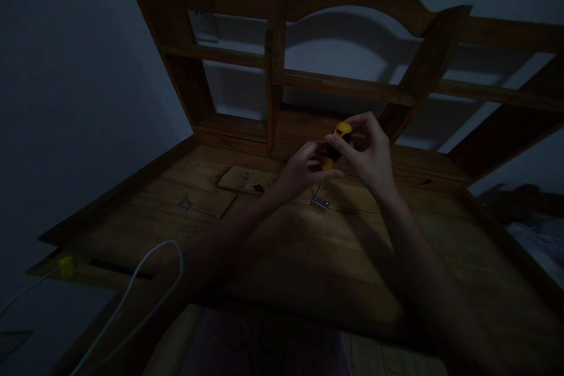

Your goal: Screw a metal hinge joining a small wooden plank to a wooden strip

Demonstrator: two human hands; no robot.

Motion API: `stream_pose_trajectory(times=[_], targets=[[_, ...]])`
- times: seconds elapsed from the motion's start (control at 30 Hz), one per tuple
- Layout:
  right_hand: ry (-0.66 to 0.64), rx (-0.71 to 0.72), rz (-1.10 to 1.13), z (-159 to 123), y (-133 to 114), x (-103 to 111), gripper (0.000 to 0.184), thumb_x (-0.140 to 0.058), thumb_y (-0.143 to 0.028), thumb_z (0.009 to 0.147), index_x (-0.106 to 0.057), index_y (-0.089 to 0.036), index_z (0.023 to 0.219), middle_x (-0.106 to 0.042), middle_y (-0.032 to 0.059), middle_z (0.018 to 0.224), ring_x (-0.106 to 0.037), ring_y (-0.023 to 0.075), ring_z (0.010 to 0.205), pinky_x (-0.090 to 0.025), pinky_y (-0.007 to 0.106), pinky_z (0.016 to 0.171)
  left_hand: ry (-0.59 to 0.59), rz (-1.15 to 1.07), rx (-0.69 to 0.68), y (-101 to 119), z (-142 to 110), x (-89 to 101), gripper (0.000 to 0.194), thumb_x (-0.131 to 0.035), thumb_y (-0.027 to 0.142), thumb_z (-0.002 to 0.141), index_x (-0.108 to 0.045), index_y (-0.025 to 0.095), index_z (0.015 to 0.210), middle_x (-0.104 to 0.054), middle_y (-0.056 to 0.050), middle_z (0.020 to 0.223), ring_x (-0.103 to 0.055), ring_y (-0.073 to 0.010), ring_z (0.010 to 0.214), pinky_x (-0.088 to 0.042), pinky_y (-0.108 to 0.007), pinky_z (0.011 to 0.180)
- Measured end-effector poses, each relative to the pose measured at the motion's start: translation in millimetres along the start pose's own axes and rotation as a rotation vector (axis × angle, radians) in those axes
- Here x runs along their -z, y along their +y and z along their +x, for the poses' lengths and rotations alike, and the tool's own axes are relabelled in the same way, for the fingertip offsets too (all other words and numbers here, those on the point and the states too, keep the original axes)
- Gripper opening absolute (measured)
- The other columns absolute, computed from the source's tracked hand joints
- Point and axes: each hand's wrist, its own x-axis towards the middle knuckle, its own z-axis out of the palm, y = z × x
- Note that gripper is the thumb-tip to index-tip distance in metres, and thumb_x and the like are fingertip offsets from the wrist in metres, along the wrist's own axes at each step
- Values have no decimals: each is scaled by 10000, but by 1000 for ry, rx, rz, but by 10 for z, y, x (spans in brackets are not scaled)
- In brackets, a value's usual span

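Observation:
A yellow and black screwdriver (335,144) stands nearly upright over the wooden desk (282,247), its metal shaft pointing down onto a small silver metal bracket (320,203) on the desk top. My right hand (368,153) is closed round the top of the handle. My left hand (304,167) pinches the lower part of the handle from the left. The room is dim.
A wooden shelf unit (343,85) rises at the back of the desk. Flat cardboard pieces (229,188) lie left of the bracket. A white cable (150,270) loops over the desk's front left, near a small yellow object (66,264). Bedding shows at the right (537,229).

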Motion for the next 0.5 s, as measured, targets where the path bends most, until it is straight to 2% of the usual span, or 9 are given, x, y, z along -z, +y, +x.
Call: stream_pose_trajectory(times=[0.1,0.2,0.3,0.4,0.5], targets=[[41,18,-64,12,-21,69,303,-767,-520,789,-657,-264,909,-633,23,931,-611,190,795,-518,325,646,55,219,-130,259,241,-35,478,-835,298,693,-637,151,1102,-625,-68,1099,-623,-200,1002,-542,-317,856],[41,43,-72,58,3,188,274,-715,-534,839,-723,-263,877,-658,49,1020,-632,216,885,-538,357,700,56,314,-133,370,398,-14,385,-821,304,708,-669,142,1023,-612,-45,1016,-626,-192,946,-546,-340,856],[-34,20,2,109,25,310,282,-639,-532,903,-758,-285,974,-676,58,1101,-640,234,983,-554,360,723,-102,238,-90,387,498,83,476,-845,337,691,-661,152,1089,-621,-29,989,-646,-194,930,-553,-375,875],[-141,18,61,138,6,403,284,-644,-497,913,-748,-306,1096,-686,49,1141,-646,227,992,-556,349,747,-289,127,-72,406,558,213,583,-851,352,696,-615,175,1199,-632,-30,1014,-656,-221,1022,-536,-418,935],[-213,41,85,142,-30,444,273,-667,-462,908,-746,-317,1125,-690,46,1148,-643,226,1006,-550,338,754,-371,96,-76,453,567,289,590,-813,400,743,-585,197,1249,-622,-42,1065,-640,-228,1103,-526,-412,959]])
